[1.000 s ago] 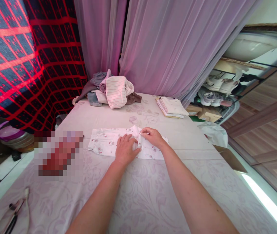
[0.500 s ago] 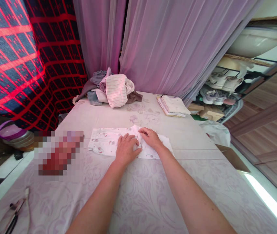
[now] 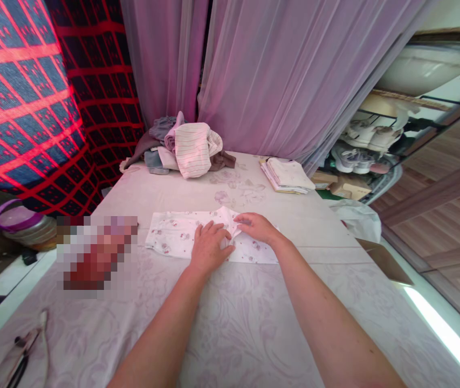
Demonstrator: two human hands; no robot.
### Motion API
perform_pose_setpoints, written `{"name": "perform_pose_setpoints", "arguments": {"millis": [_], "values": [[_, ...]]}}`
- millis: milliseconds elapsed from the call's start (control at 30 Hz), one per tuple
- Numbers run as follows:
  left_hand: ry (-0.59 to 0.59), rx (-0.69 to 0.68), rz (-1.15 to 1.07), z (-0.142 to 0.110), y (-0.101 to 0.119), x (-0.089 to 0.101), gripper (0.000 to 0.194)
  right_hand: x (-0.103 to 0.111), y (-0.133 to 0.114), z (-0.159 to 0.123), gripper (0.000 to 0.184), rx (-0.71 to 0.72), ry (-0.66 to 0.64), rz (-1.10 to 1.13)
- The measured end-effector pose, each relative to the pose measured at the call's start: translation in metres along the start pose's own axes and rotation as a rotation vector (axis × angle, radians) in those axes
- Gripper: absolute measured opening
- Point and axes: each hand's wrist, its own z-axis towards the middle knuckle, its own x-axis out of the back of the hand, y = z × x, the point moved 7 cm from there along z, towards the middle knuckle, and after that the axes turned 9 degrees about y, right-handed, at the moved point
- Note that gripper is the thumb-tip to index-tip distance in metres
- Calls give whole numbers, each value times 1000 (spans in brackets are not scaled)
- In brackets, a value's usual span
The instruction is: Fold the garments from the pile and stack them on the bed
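Note:
A small white garment with a pink flower print (image 3: pixel 173 237) lies flat across the middle of the bed. My left hand (image 3: pixel 208 247) rests palm down on its centre, fingers spread. My right hand (image 3: pixel 257 227) lies just to the right, its fingers pinched on a raised fold of the same garment near the top edge. The garment's right part is partly hidden under my right hand and wrist.
The bed wears a pale floral sheet (image 3: pixel 233 334). A heap of unfolded clothes (image 3: pixel 187 145) sits at the far end, a folded stack (image 3: pixel 288 176) at the far right. A pixelated patch (image 3: pixel 96 250) lies left; a strap-like item (image 3: pixel 23 350) near left. Shoe rack (image 3: pixel 363 151) stands right.
My right hand has shifted slightly on the fold, drawing the garment's right edge a little inward. The left hand stays pressed in place.

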Motion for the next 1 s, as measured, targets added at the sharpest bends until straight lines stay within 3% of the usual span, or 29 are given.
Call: {"name": "perform_pose_setpoints", "arguments": {"millis": [67, 233, 667, 767, 867, 1000], "values": [[-8, 7, 3, 0, 0, 0, 18, 2, -2, -2, 31, 29, -7, -41], [14, -13, -5, -1, 4, 3, 21, 3, -20, 2, 18, 141, 22, -224], [-32, -8, 9, 0, 4, 0, 17, -15, -24, 14, 19, 61, 40, -325], [-29, -15, 8, 0, 4, 0, 17, -15, -21, 16, 15, 35, 42, -242], [-8, -21, 1, -1, 5, 0, 17, -11, -10, 16, 21, -30, 56, -6], [44, -16, -1, -1, 4, 2, 14, 4, 11, 5, 26, -130, 232, 185]]}}
